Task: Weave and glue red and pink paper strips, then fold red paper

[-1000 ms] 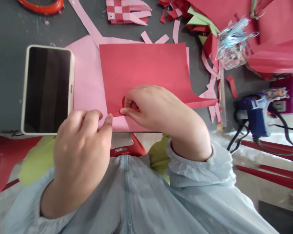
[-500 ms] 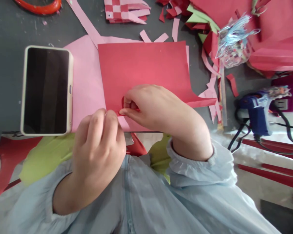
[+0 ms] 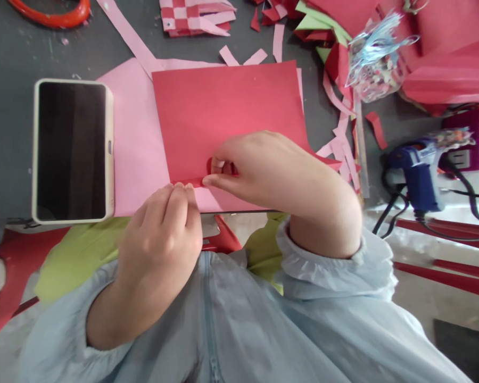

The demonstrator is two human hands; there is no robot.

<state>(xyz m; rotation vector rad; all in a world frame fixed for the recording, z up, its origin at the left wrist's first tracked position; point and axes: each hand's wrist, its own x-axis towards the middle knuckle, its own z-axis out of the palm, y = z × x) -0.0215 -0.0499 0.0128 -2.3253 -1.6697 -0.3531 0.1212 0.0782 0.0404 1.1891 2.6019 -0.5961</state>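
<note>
A sheet of red paper (image 3: 227, 106) lies over a larger sheet of pink paper (image 3: 133, 133) at the near side of the table. Its near edge is turned up in a narrow fold. My right hand (image 3: 259, 165) pinches that folded edge between thumb and curled fingers, with the wrist bent. Close on its left, my left hand (image 3: 163, 234) has its fingers pressed together, tips on the near left part of the same edge; its thumb is hidden. Toward the right, the folded strip rises slightly off the table.
A phone (image 3: 72, 151) lies left of the papers. At the back are an orange-red ring-shaped handle (image 3: 59, 18) and a woven paper fish (image 3: 195, 16). Paper scraps (image 3: 345, 149), a clear container (image 3: 377, 80) with blue strings and a blue glue gun (image 3: 417, 175) with cords lie right.
My left hand has moved right from the corner by the phone, and its fingers have closed on the red paper's near edge. My right hand keeps its pinch; the view has shifted slightly.
</note>
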